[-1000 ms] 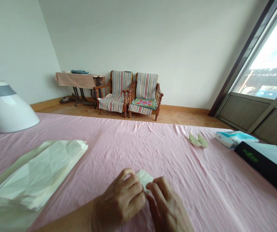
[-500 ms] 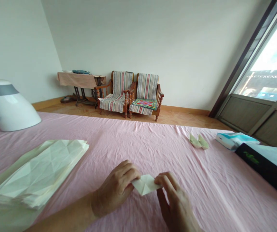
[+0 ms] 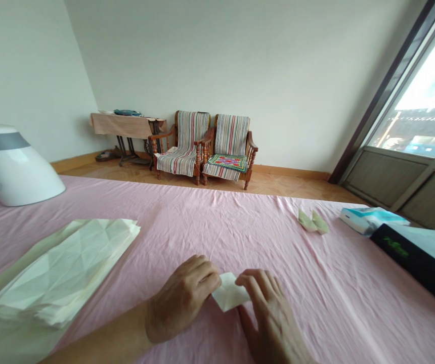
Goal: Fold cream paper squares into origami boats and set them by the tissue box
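Note:
A small pale piece of folded paper (image 3: 228, 293) is held between my hands, low over the pink cloth. My left hand (image 3: 190, 290) pinches its left corner, the fingers curled and the thumb mostly out of sight. On the opposite side, my right hand (image 3: 265, 303) grips the right edge, fingers above and thumb below. Off to the left lies a stack of creased pale paper sheets (image 3: 69, 268). A folded paper shape with two raised points (image 3: 312, 222) stands on the cloth at the right, apart from both hands.
The pink tablecloth (image 3: 187, 222) covers the surface. At the far left stands a white and grey jug (image 3: 28, 172). A tissue pack (image 3: 369, 218) and a black-sided box (image 3: 410, 263) lie at the right. Two wooden armchairs (image 3: 227, 141) stand beyond the table.
My right hand has shifted slightly left, its fingers reaching further over the folded paper. The paper has turned slightly, and the creases on its face show less. My left hand keeps its hold.

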Demonstrator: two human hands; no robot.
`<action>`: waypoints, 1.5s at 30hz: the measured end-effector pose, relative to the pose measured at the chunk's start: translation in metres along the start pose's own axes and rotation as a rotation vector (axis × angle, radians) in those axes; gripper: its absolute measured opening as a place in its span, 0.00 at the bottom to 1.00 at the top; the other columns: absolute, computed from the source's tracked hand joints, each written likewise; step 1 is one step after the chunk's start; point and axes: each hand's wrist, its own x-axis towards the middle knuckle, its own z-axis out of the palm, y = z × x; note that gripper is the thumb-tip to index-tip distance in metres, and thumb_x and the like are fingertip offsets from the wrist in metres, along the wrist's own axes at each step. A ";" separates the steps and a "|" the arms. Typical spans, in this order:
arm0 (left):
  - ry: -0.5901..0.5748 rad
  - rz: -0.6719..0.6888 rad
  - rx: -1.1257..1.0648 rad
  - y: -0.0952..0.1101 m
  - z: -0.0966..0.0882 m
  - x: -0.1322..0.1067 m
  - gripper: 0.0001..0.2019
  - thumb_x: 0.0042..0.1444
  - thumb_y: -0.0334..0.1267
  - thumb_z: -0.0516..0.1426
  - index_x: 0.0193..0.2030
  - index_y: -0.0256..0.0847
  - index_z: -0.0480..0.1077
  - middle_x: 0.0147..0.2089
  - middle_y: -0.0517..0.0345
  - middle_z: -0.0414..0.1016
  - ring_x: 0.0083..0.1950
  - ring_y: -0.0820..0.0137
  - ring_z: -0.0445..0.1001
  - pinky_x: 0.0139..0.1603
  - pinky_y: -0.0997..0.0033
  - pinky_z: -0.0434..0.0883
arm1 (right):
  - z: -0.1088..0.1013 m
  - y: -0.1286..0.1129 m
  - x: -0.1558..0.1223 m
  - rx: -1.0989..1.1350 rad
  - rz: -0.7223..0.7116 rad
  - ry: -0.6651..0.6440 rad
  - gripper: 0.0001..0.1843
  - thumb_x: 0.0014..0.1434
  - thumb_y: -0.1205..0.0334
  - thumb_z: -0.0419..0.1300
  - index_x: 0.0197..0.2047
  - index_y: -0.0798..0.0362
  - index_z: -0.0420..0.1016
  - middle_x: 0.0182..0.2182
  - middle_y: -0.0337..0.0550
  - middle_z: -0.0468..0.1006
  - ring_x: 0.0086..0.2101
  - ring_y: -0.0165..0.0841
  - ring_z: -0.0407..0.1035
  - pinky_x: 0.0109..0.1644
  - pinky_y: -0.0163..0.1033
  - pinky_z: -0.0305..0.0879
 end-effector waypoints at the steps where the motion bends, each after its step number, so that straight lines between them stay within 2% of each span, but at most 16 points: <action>1: -0.032 -0.005 -0.005 0.000 0.000 0.000 0.10 0.67 0.27 0.48 0.36 0.37 0.67 0.36 0.56 0.70 0.37 0.66 0.65 0.41 0.65 0.62 | 0.000 -0.002 0.000 -0.007 -0.015 -0.015 0.14 0.56 0.71 0.56 0.45 0.48 0.66 0.42 0.44 0.71 0.39 0.39 0.66 0.40 0.43 0.61; 4: -0.118 -0.017 -0.073 -0.001 -0.002 0.000 0.07 0.65 0.25 0.50 0.37 0.38 0.67 0.36 0.57 0.70 0.38 0.67 0.65 0.42 0.65 0.62 | 0.001 -0.003 -0.001 -0.019 -0.035 -0.050 0.10 0.56 0.72 0.58 0.39 0.47 0.69 0.39 0.40 0.73 0.36 0.37 0.66 0.39 0.42 0.59; 8: -0.167 -0.029 -0.198 -0.004 -0.010 0.000 0.06 0.61 0.24 0.54 0.40 0.37 0.67 0.38 0.56 0.70 0.41 0.67 0.66 0.43 0.67 0.63 | 0.003 -0.002 -0.003 -0.012 -0.048 -0.056 0.08 0.56 0.72 0.59 0.34 0.48 0.70 0.35 0.38 0.73 0.35 0.35 0.66 0.40 0.42 0.57; 11: -0.182 0.007 -0.229 -0.008 -0.012 -0.002 0.05 0.63 0.27 0.54 0.35 0.38 0.67 0.37 0.56 0.69 0.39 0.68 0.65 0.42 0.69 0.63 | 0.002 -0.001 -0.004 -0.001 -0.046 -0.058 0.10 0.56 0.72 0.60 0.37 0.47 0.71 0.37 0.38 0.74 0.36 0.35 0.66 0.41 0.42 0.58; 15: -0.193 0.029 -0.247 -0.010 -0.012 -0.003 0.07 0.64 0.30 0.54 0.34 0.37 0.67 0.36 0.56 0.69 0.39 0.68 0.66 0.40 0.70 0.63 | -0.003 -0.004 -0.004 0.050 -0.012 -0.038 0.19 0.53 0.74 0.60 0.46 0.47 0.70 0.42 0.39 0.75 0.39 0.36 0.67 0.42 0.41 0.60; 19: -0.187 0.013 -0.284 -0.011 -0.011 -0.002 0.07 0.64 0.31 0.55 0.34 0.38 0.70 0.36 0.56 0.70 0.39 0.69 0.67 0.40 0.70 0.64 | 0.001 -0.005 -0.006 0.058 -0.024 0.004 0.13 0.55 0.73 0.59 0.39 0.45 0.74 0.41 0.38 0.76 0.38 0.36 0.68 0.42 0.41 0.60; 22: -0.170 -0.057 -0.334 -0.011 -0.010 -0.002 0.06 0.63 0.30 0.56 0.34 0.39 0.72 0.34 0.57 0.71 0.39 0.69 0.68 0.39 0.72 0.65 | 0.009 -0.001 -0.008 0.094 0.064 0.068 0.09 0.56 0.70 0.57 0.33 0.45 0.74 0.38 0.39 0.76 0.38 0.36 0.68 0.41 0.42 0.60; 27: -0.143 -0.268 -0.391 -0.011 -0.007 0.001 0.06 0.56 0.28 0.61 0.28 0.38 0.72 0.29 0.61 0.69 0.35 0.71 0.68 0.36 0.74 0.64 | 0.010 0.009 -0.005 0.090 0.230 -0.020 0.07 0.55 0.66 0.61 0.26 0.48 0.73 0.40 0.42 0.76 0.41 0.40 0.69 0.43 0.45 0.62; 32: -0.161 -0.425 -0.401 -0.009 -0.006 0.003 0.07 0.55 0.29 0.62 0.26 0.37 0.71 0.30 0.62 0.69 0.34 0.72 0.68 0.34 0.75 0.63 | 0.008 0.013 0.000 0.059 0.262 0.004 0.08 0.54 0.64 0.62 0.24 0.48 0.72 0.42 0.45 0.77 0.43 0.42 0.69 0.44 0.48 0.64; 37: -0.153 -0.457 -0.347 -0.007 -0.003 0.003 0.08 0.54 0.28 0.61 0.26 0.37 0.68 0.30 0.63 0.68 0.34 0.72 0.68 0.35 0.75 0.61 | 0.011 0.016 0.000 0.010 0.294 0.002 0.10 0.55 0.63 0.63 0.23 0.48 0.71 0.43 0.45 0.77 0.42 0.43 0.70 0.41 0.49 0.66; 45: -0.124 -0.474 -0.289 -0.004 0.003 0.003 0.08 0.53 0.28 0.61 0.26 0.37 0.66 0.29 0.64 0.68 0.34 0.72 0.67 0.36 0.74 0.60 | 0.011 0.022 0.001 -0.028 0.252 -0.005 0.10 0.54 0.64 0.64 0.23 0.48 0.70 0.43 0.47 0.77 0.41 0.44 0.71 0.38 0.48 0.68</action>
